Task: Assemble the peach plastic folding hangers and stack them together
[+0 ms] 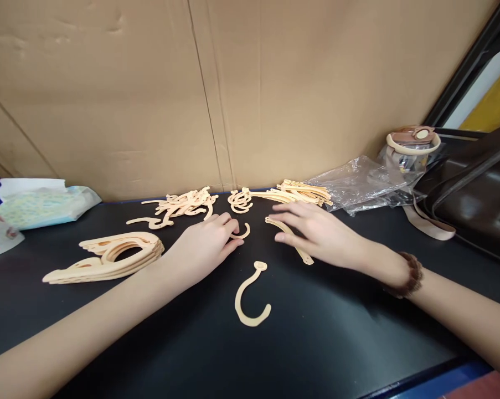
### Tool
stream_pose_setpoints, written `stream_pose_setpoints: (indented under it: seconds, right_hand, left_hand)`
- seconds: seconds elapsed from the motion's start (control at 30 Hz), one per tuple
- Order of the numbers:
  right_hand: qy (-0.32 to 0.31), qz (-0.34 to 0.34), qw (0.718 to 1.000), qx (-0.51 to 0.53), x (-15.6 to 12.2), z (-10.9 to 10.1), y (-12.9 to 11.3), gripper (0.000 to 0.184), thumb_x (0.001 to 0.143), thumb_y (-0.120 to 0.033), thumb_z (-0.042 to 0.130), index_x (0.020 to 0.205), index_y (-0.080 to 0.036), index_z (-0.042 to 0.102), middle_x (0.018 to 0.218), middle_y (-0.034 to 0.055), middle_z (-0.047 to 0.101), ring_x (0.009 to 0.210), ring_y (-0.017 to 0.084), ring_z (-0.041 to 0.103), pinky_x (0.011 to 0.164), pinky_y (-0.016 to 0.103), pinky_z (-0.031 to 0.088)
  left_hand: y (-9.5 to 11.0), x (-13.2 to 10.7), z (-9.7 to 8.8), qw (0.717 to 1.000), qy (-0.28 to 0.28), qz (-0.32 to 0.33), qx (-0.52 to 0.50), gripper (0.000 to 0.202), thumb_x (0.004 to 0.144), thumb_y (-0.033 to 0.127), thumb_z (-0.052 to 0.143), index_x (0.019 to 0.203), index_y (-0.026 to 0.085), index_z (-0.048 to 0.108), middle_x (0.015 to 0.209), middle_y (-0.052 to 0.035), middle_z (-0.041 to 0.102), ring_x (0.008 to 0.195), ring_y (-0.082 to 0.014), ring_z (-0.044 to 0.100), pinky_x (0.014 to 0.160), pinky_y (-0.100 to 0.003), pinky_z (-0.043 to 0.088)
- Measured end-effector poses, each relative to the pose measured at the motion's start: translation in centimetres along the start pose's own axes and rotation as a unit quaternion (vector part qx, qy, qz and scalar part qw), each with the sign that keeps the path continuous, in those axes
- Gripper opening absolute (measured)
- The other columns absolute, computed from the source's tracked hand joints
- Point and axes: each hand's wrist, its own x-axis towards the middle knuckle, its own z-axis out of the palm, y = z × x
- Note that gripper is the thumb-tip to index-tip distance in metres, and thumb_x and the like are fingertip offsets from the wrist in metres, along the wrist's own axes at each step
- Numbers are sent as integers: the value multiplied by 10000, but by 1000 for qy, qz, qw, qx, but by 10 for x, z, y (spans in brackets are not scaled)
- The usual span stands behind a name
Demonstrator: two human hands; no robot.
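A curved cream plastic hook is pinched by the left hand, the right hand spread over a thin cream plastic strip.

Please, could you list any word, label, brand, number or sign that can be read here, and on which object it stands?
No text can be read.
Cup: coloured print, too small to make out.
Patterned packet: no legible words.
Left-edge packet: red patch and faint marks, too blurred to read.
Front hook: no writing visible.
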Motion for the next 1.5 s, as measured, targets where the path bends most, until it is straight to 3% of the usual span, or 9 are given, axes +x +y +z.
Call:
stream_pose_setpoints:
  seconds: [0.13, 0.23, 0.47, 0.7, 0.83, 0.97, 1.13, 1.27, 1.5]
  right_hand:
    - [-8, 63, 996, -64, 0, 8, 27, 560, 1010, -478, 369, 1368, -76, 524, 1411, 171, 539, 1343, 291, 454, 1114, 472, 361]
    - [-23, 70, 994, -86, -1, 12, 33, 595, 1010, -512, 336, 1361, -72, 529, 1410, 168, 542, 1344, 300, 453, 1116, 484, 353]
    - [-20, 72, 990, -118, 3, 18, 37, 604, 1011, -509, 328, 1416, -83, 467, 1496, 215, 424, 1395, 330, 380, 1110, 500, 337]
    - [-24, 51, 985, -164, 41, 16, 53, 444, 1000, -383, 443, 1314, -92, 562, 1332, 183, 560, 1235, 299, 508, 1024, 433, 389]
    - [-35, 38, 980, -192, 70, 19, 58, 312, 981, -307, 494, 1139, -105, 672, 1223, 163, 600, 1142, 277, 541, 962, 386, 398]
    - [-44, 31, 973, -224, 91, 31, 59, 241, 960, -282, 539, 1024, -103, 687, 1144, 140, 624, 1112, 257, 546, 947, 391, 397]
    - [-33, 40, 965, -258, 106, 37, 57, 187, 962, -244, 531, 1026, -111, 644, 1127, 97, 636, 1070, 228, 573, 937, 407, 415]
    - [-24, 49, 963, -264, 98, 21, 42, 253, 982, -145, 403, 1025, -63, 639, 1068, 175, 658, 1014, 255, 591, 859, 357, 386]
    - [-76, 122, 959, -242, 43, -4, 8, 305, 976, -272, 465, 775, -151, 662, 740, 103, 710, 661, 233, 650, 538, 308, 324]
  left_hand:
    - [1, 3, -15, 997, -38, 47, 52, 186, 903, 129, 474, 782, 163, 612, 828, -61, 652, 734, -215, 622, 586, -318, 426]
    - [1, 11, -22, 994, -34, 58, 83, 137, 847, 105, 507, 773, 155, 612, 829, -80, 660, 773, -237, 621, 604, -329, 425]
    - [-3, 46, -17, 988, -1, 70, 134, 245, 911, 105, 409, 941, 101, 652, 994, -155, 662, 992, -296, 604, 806, -379, 461]
    - [-13, 47, -18, 987, 10, 47, 152, 367, 921, 53, 311, 1139, 111, 600, 1139, -164, 637, 1059, -282, 585, 839, -372, 463]
    - [-35, 31, -30, 988, -21, -5, 152, 289, 909, 113, 381, 1050, 125, 633, 1055, -161, 670, 1023, -310, 600, 804, -391, 470]
    - [-58, 19, -37, 987, -77, -60, 130, 243, 895, 228, 469, 1013, 135, 660, 1033, -148, 695, 1036, -328, 614, 745, -368, 475]
    - [-64, 17, -28, 982, -92, -138, 89, 471, 949, 509, 337, 1040, 172, 653, 1039, -140, 712, 942, -313, 669, 660, -338, 468]
    - [-62, 20, -18, 981, -95, -156, 66, 495, 906, 587, 384, 924, 181, 666, 996, -146, 722, 910, -321, 678, 669, -344, 463]
    - [-95, 24, -30, 981, -89, -167, 30, 560, 940, 535, 239, 1086, 199, 663, 1113, -138, 704, 991, -324, 653, 722, -364, 461]
